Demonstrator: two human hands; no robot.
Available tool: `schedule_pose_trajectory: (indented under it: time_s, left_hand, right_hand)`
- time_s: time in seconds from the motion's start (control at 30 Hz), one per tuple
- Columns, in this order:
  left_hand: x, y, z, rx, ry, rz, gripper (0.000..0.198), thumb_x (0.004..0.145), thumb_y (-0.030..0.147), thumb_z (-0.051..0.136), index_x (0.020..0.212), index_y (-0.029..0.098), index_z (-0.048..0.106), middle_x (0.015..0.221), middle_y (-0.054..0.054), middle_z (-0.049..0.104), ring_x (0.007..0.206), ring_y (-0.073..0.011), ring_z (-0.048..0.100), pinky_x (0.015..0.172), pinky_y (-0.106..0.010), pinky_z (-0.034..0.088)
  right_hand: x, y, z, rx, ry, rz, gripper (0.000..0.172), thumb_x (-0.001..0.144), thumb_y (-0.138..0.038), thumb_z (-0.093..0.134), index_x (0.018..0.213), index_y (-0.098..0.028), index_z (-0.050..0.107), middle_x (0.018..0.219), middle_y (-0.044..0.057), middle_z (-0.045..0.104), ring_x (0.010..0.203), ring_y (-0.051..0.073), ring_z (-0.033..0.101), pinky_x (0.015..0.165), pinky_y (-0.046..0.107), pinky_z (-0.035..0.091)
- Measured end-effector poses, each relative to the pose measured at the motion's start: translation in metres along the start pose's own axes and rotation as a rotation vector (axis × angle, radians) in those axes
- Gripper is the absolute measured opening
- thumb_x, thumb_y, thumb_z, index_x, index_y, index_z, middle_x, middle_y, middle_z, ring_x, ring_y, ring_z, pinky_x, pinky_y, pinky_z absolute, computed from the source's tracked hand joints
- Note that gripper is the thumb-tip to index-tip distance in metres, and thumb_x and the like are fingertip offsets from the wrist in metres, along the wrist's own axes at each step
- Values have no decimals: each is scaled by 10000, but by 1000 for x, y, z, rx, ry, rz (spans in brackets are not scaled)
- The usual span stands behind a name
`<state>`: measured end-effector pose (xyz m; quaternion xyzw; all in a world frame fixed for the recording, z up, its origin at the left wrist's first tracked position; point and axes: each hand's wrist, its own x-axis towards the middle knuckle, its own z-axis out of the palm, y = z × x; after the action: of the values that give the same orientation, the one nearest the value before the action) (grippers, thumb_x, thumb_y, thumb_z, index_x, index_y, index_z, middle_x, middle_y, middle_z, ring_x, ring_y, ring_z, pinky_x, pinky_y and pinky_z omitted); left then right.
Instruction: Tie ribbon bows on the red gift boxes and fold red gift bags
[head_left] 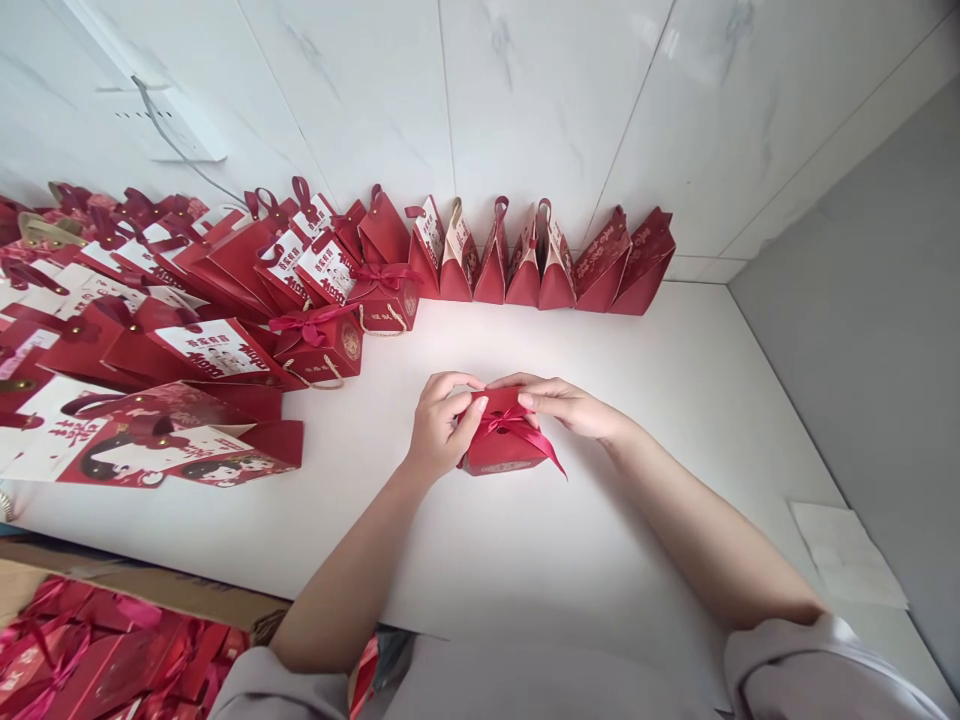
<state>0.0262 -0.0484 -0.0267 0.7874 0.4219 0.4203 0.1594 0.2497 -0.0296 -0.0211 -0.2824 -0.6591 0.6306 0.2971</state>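
A small red gift box [501, 455] with a red ribbon bow [517, 428] stands on the white table [525, 560] in the middle. My left hand [441, 425] grips the box's left top edge, thumb pressed by the bow. My right hand [564, 402] pinches the top of the box from the right, fingers closed near the ribbon. A ribbon tail hangs down the box's right side.
Several red gift bags [525, 262] stand in a row along the marble wall. More red boxes and flat printed bags [187, 350] pile up at the left. A cardboard carton [112, 640] of red items sits at the bottom left. White paper [847, 555] lies on the right.
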Motion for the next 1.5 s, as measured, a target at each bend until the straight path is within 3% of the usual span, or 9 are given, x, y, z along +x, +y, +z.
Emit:
schedule_pose_trajectory:
  time_s: [0.57, 0.9, 1.03, 1.17, 1.27, 1.4, 1.5]
  left_hand:
    - [2, -3, -8, 183, 55, 66, 322, 891, 208, 557, 572, 184, 533, 985, -48, 660, 943, -200, 574, 895, -407, 430]
    - [1, -7, -10, 188, 62, 29, 342, 886, 252, 572, 550, 186, 555, 956, -43, 653, 922, -199, 571, 911, -411, 411]
    - [7, -7, -12, 35, -58, -53, 364, 893, 328, 572, 554, 198, 598, 1003, -45, 663, 963, -204, 595, 913, -403, 443]
    - [18, -5, -13, -4, -222, -108, 352, 756, 475, 721, 542, 211, 629, 1049, -49, 679, 1004, -245, 607, 886, -403, 484]
    - [26, -5, -15, -35, -352, -180, 339, 720, 530, 729, 603, 217, 672, 1062, -57, 671, 968, -251, 628, 809, -379, 508]
    - [36, -4, -20, -61, -471, -213, 454, 640, 575, 765, 508, 191, 562, 900, -39, 660, 768, -209, 617, 653, -333, 478]
    - [40, -2, -23, -59, -508, -169, 502, 633, 575, 765, 472, 187, 490, 752, -16, 621, 684, -185, 577, 630, -318, 450]
  right_hand:
    - [-6, 2, -6, -36, 17, 6, 430, 954, -482, 521, 676, -182, 653, 1442, 46, 490, 1350, 251, 427, 1097, 400, 375]
    - [-7, 3, -3, -21, 33, 22, 454, 944, -507, 525, 656, -173, 633, 1436, 53, 491, 1220, 237, 541, 1068, 402, 392]
    - [-2, -9, 1, -58, 30, 20, 493, 916, -559, 540, 618, -178, 637, 1384, 61, 545, 1247, 255, 525, 1096, 415, 365]
    - [7, -25, 0, -149, 114, -7, 540, 909, -608, 509, 599, -187, 645, 1358, 58, 569, 1271, 261, 504, 1117, 435, 326]
    - [15, -31, -4, -215, 106, 5, 592, 910, -637, 476, 560, -187, 637, 1321, 56, 599, 1268, 260, 505, 1130, 418, 292]
    - [27, -32, -11, -224, -9, 3, 642, 904, -651, 464, 474, -186, 569, 1285, 26, 628, 1185, 246, 556, 1078, 375, 350]
    - [37, -31, -19, -265, -50, 3, 670, 905, -670, 431, 452, -200, 582, 1170, 29, 689, 1187, 244, 543, 1071, 371, 351]
